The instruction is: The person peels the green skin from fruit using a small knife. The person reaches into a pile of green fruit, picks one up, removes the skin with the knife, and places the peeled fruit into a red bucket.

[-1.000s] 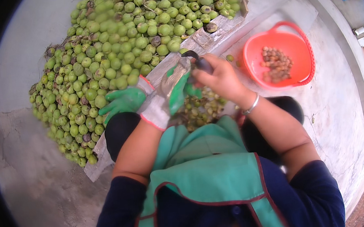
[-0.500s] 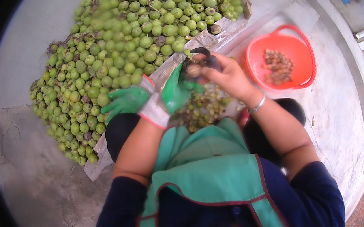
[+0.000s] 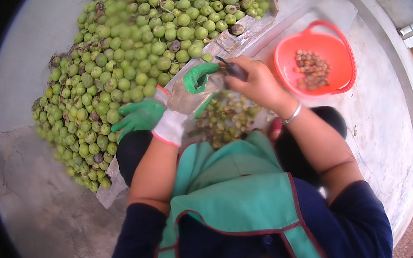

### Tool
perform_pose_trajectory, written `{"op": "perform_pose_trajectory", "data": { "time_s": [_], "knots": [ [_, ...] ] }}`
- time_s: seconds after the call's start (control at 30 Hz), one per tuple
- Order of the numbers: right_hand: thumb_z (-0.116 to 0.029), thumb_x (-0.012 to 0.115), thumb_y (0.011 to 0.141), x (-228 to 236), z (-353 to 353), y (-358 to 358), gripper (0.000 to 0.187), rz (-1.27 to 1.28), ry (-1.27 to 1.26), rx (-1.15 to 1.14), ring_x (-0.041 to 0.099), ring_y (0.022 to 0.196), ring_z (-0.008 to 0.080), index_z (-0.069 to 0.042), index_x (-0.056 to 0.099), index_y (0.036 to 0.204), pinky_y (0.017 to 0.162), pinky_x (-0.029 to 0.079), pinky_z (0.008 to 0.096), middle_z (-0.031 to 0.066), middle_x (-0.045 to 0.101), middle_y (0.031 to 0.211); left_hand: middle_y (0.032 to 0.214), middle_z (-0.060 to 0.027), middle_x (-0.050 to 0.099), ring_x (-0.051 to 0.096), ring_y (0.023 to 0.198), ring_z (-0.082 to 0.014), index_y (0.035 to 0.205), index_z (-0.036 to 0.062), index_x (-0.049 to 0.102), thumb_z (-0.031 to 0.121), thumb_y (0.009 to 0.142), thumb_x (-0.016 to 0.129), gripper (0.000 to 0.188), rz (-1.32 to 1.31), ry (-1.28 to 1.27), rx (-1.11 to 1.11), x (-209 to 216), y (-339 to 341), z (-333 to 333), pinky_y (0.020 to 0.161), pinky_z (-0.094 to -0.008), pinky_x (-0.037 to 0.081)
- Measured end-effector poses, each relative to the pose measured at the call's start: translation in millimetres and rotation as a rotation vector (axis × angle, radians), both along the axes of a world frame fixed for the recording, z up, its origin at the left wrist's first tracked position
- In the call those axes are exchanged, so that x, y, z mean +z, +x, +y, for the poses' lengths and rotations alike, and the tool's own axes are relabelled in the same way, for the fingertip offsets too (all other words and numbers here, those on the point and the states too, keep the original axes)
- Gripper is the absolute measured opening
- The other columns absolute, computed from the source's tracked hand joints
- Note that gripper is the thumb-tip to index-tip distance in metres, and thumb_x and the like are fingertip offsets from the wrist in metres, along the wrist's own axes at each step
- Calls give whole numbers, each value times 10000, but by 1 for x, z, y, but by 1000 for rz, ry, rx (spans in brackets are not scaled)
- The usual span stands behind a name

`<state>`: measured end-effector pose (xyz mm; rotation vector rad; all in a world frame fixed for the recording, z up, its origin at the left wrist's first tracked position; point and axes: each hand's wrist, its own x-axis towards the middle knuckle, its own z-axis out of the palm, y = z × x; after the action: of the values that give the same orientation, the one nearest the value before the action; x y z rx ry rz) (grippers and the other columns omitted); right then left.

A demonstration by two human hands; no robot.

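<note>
My left hand, in a green and greyish-white work glove, has its fingers curled round in front of me; whatever lies inside them is hidden. Close at its right, my bare right hand grips a small knife with a dark handle and a short dark blade pointing toward the gloved fingers. Below both hands lies a heap of cut green and yellowish husk pieces. A second green glove, apparently empty, rests by my left knee against the pile of green-husked walnuts.
A red plastic basket with a raised handle stands at the right, holding brown shelled-out nuts. A wooden board edges the pile. Beyond the basket runs a low grey ledge. My knees flank the husk heap.
My left hand has turned so its back faces up, covering the brown nut visible before between the hands. My right hand with the knife has shifted slightly.
</note>
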<state>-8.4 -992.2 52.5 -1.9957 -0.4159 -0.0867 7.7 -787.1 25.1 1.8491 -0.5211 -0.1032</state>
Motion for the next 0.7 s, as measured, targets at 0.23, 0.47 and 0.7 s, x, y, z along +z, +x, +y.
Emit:
{"op": "perform_pose_trajectory", "data": {
  "time_s": [0.23,0.47,0.7],
  "knots": [
    [-119,677,780,2,-1,0,314,63,35,-9,609,781,300,-7,617,1067,734,488,357,159,615,893,1266,-116,558,561,1137,-206,1312,-32,475,91,829,686,542,430,-310,-155,-7,2,2,995,-326,445],
    [-163,682,793,5,0,-1,311,137,75,-39,611,774,266,-8,616,1055,716,485,352,164,620,893,1290,-178,533,547,1165,-292,1331,-47,440,269,963,488,487,705,-846,-156,0,-7,-8,1037,-442,429],
    [-228,720,810,15,-9,-2,312,39,-16,-122,591,695,228,-36,624,1036,661,481,342,129,617,801,1207,-224,572,601,1069,-305,1213,-29,521,401,1008,369,500,901,-1029,-76,-6,3,3,998,-449,460]
  ]
}}
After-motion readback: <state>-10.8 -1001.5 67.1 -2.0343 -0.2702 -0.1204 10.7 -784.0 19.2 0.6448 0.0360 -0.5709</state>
